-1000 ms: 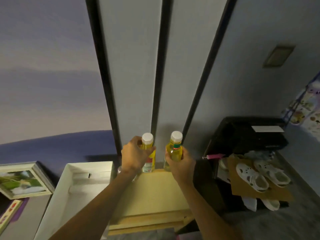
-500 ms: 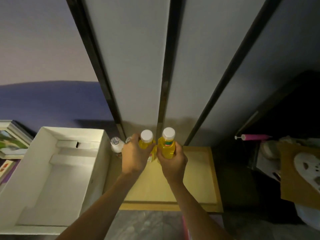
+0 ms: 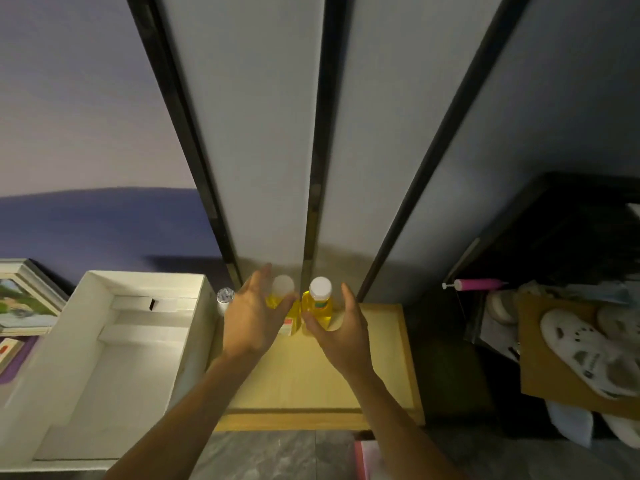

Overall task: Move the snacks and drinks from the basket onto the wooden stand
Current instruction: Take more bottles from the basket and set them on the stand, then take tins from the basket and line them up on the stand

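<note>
Two yellow drink bottles with white caps stand upright side by side at the back of the wooden stand (image 3: 377, 362), against the wall. The left bottle (image 3: 282, 299) is partly hidden by my left hand (image 3: 251, 318), which is open with fingers spread just beside it. The right bottle (image 3: 319, 304) has a green band under its cap; my right hand (image 3: 341, 332) is open next to it, fingers apart, holding nothing. A small clear-capped bottle (image 3: 225, 297) stands at the stand's back left corner. The basket is not in view.
A white open box (image 3: 104, 358) sits left of the stand, with a framed picture (image 3: 24, 299) beyond it. On the right are a dark shelf (image 3: 554, 237), a pink tool (image 3: 474, 285) and white shoes (image 3: 585, 355) on cardboard. Grey wall panels with black strips rise behind.
Both hands have let go of the two yellow bottles and opened, drawing slightly back. The bottles now stand on the wooden stand by themselves.
</note>
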Tool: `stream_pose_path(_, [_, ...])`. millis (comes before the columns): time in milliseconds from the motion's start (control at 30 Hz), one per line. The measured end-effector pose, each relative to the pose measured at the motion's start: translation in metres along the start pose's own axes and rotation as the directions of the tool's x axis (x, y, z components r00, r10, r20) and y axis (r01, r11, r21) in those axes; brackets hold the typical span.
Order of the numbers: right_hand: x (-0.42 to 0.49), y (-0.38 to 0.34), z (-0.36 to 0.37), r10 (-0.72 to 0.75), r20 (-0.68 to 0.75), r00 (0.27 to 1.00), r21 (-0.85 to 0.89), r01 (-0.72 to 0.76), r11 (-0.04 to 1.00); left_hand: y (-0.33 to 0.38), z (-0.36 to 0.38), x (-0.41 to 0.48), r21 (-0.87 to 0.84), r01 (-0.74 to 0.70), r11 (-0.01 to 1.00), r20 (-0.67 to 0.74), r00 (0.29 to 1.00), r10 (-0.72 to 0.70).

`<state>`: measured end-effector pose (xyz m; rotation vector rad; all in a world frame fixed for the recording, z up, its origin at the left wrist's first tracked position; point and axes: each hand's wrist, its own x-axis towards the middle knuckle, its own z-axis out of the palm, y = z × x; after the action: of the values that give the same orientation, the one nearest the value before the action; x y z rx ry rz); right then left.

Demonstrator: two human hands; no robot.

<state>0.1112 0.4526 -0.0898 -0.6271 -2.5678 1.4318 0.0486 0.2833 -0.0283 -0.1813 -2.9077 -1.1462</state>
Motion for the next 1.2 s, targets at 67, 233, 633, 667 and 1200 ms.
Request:
stream_pose_path(67, [-0.002,-0.033,-0.038,-0.033,0.028,0.999,-0.093,0.035,0.995,0.017,-0.034,0.001,0.031,-0.054,0.998,0.029,0.998,0.053])
stream_pose_path(233, [0.008,-0.143,-0.138,-0.090,0.076,0.993,-0.314,0.110,0.943,0.077,-0.136,0.020,0.184,-0.182,0.966,0.097,0.981,0.167])
stream_pose_path(633, [-0.033,-0.392,-0.305,-0.252,-0.048,0.966,-0.519,0.192,0.833,0.232,-0.374,0.022,0.311,-0.306,0.900,-0.004,0.946,0.323])
stream_pose_path(667, [-0.039,-0.402,-0.307,-0.267,-0.046,0.963,-0.504,0.208,0.838,0.236,-0.383,0.019,0.310,-0.306,0.900,-0.011,0.946,0.325])
stream_pose_path(1200, [-0.097,-0.529,-0.169,-0.567,0.354,0.744,-0.368,0.668,0.647,0.138,-0.518,-0.094,0.382,0.050,0.923,-0.347,0.933,0.093])
